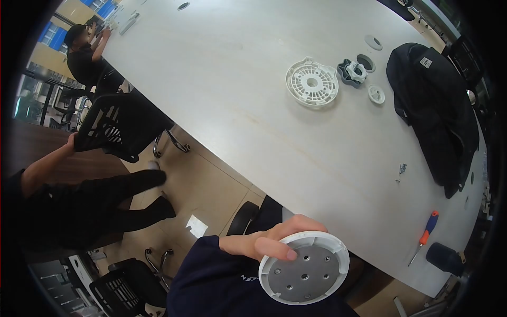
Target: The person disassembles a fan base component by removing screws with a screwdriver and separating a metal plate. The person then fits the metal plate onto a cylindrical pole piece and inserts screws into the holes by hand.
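My left hand (272,240) comes in from the left and grips a round white plastic cover (342,259) with a grey metal plate (303,277) set in it. My thumb presses on the plate's face, and the other fingers go around behind the rim. Several screw holes dot the plate, which is tilted toward me. The cover is held up off the table, by its near edge. My right hand is out of view. Farther away on the table lie a white slotted round housing (312,83), a dark grey lobed part with a white ring (353,72) and a small white disc (376,94).
On the white table (237,95) are a black garment (433,111), small screws (402,169), a red-and-blue screwdriver (426,232) and a dark cylindrical object (445,259). One person stands at left with a hand on a black chair (119,124); another person (87,61) sits farther back.
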{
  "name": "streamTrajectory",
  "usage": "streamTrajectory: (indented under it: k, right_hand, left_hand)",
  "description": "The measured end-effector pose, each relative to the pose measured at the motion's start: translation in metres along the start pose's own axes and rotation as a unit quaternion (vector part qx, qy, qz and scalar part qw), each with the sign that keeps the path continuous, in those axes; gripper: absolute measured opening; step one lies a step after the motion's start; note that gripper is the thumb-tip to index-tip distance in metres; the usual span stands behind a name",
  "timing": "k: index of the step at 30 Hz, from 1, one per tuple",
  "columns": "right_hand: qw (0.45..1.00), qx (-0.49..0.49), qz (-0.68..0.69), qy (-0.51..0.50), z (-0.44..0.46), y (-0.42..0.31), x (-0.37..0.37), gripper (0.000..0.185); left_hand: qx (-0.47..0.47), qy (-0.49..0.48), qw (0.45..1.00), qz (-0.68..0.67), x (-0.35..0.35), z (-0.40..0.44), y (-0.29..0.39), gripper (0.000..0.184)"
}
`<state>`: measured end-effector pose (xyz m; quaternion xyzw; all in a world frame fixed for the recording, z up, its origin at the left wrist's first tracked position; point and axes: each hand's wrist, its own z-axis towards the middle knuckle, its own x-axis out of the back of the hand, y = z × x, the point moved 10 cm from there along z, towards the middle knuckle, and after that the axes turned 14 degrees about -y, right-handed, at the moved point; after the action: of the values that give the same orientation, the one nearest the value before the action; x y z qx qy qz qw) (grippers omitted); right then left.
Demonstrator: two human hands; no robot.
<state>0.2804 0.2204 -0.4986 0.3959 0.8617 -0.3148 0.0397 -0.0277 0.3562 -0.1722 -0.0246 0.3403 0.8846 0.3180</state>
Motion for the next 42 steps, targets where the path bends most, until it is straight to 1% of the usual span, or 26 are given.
streamTrajectory:
  k: [2, 3, 5, 8, 11, 12, 14, 15, 17, 18, 20, 21, 22, 23, 24, 25, 26, 28, 29, 31, 33, 34, 36, 38, 39, 42]
  right_hand:
    - [1.0, -0.017, 0.01, -0.002, -0.005, 0.014, -0.015, 0.039]
    - [1.0, -0.024, 0.013, -0.003, -0.007, 0.019, -0.023, 0.039]
    - [0.999, -0.037, 0.022, -0.005, -0.009, 0.028, -0.037, 0.038]
    - [0.998, -0.048, 0.029, -0.008, -0.011, 0.037, -0.056, 0.038]
    - [0.998, -0.061, 0.031, -0.012, -0.01, 0.047, -0.074, 0.038]
    - [0.997, -0.064, 0.03, -0.014, -0.009, 0.05, -0.081, 0.038]
    - [0.997, -0.067, 0.027, -0.02, -0.005, 0.053, -0.092, 0.038]
    - [0.997, -0.069, 0.023, -0.02, -0.004, 0.055, -0.097, 0.038]
    - [0.998, -0.066, 0.006, -0.013, 0.002, 0.061, -0.1, 0.038]
    - [0.998, -0.061, -0.006, -0.009, 0.004, 0.063, -0.097, 0.039]
    - [0.997, -0.059, -0.048, 0.015, 0.011, 0.065, -0.08, 0.039]
    - [0.997, -0.059, -0.041, 0.016, -0.015, 0.036, -0.058, 0.039]
    - [0.993, -0.082, -0.065, 0.052, -0.039, 0.015, -0.03, 0.039]
    - [0.987, -0.104, -0.091, 0.086, -0.053, 0.001, -0.012, 0.039]
    - [0.984, -0.12, -0.118, 0.064, -0.052, -0.005, -0.012, 0.034]
    - [0.983, -0.116, -0.124, 0.071, -0.041, -0.002, -0.018, 0.034]
    - [0.981, -0.098, -0.145, 0.085, -0.033, -0.003, -0.023, 0.032]
    - [0.978, -0.099, -0.18, 0.022, -0.021, -0.001, -0.024, 0.031]
    - [0.972, -0.123, -0.192, -0.05, -0.039, -0.019, -0.022, 0.031]
    - [0.963, -0.126, -0.222, -0.086, -0.038, -0.022, -0.021, 0.035]
    - [0.952, -0.115, -0.245, -0.146, -0.011, 0.004, -0.027, 0.042]
    - [0.947, -0.115, -0.244, -0.175, -0.004, 0.011, -0.027, 0.043]
    - [0.935, -0.123, -0.264, -0.201, -0.003, -0.001, -0.017, 0.044]
    - [0.927, -0.123, -0.287, -0.207, 0.001, -0.013, -0.014, 0.045]
    - [0.924, -0.125, -0.299, -0.202, 0.001, -0.021, -0.011, 0.046]
    - [0.92, -0.137, -0.334, -0.15, -0.011, -0.053, 0.004, 0.048]
  left_hand:
    - [0.039, 0.001, 0.997, -0.065, 0.001, 0.001, -0.001, 0.05]
    - [0.135, 0.037, 0.975, -0.173, 0.001, 0.005, -0.012, 0.054]
    - [0.228, 0.072, 0.93, -0.28, 0.0, 0.002, -0.027, 0.06]
    - [0.257, 0.033, 0.927, -0.27, -0.007, 0.0, -0.032, 0.065]
    - [0.191, 0.058, 0.958, -0.207, 0.002, -0.009, -0.036, 0.065]
    - [0.117, -0.027, 0.984, -0.129, -0.002, -0.003, -0.023, 0.059]
    - [0.046, -0.11, 0.991, -0.053, -0.014, 0.003, -0.012, 0.06]
    - [-0.014, -0.056, 0.998, 0.01, -0.007, 0.013, 0.002, 0.054]
    - [-0.077, -0.006, 0.995, 0.06, -0.004, 0.012, 0.021, 0.049]
    - [-0.012, 0.016, 0.999, -0.033, -0.002, 0.005, 0.013, 0.042]
    - [0.049, 0.025, 0.99, -0.127, -0.005, 0.0, -0.005, 0.037]
    - [0.034, 0.05, 0.995, -0.085, -0.003, -0.001, -0.004, 0.033]
    - [0.02, 0.073, 0.996, -0.037, 0.0, -0.001, 0.0, 0.029]
    - [0.02, 0.082, 0.996, -0.008, 0.001, 0.004, 0.007, 0.03]
    - [0.022, 0.09, 0.995, 0.021, 0.001, 0.008, 0.014, 0.031]
    - [0.023, 0.1, 0.993, 0.05, 0.001, 0.012, 0.021, 0.032]
    - [0.039, 0.163, 0.981, 0.101, 0.007, 0.011, 0.021, 0.024]
    - [0.016, 0.152, 0.981, 0.119, 0.01, 0.013, 0.022, 0.04]
    - [-0.002, 0.139, 0.983, 0.124, 0.012, 0.011, 0.023, 0.048]
    - [-0.036, 0.1, 0.985, 0.134, 0.008, 0.009, 0.026, 0.065]
    - [-0.072, 0.047, 0.988, 0.13, 0.005, 0.006, 0.024, 0.094]
    - [-0.05, 0.018, 0.987, 0.15, -0.001, 0.01, 0.026, 0.097]
    - [-0.032, -0.013, 0.984, 0.173, -0.012, 0.014, 0.03, 0.101]
    - [-0.006, -0.01, 0.976, 0.216, -0.017, 0.014, 0.033, 0.102]
    - [-0.009, -0.014, 0.975, 0.221, -0.02, 0.013, 0.037, 0.102]
    - [0.013, 0.002, 0.945, 0.326, -0.022, 0.009, 0.044, 0.106]
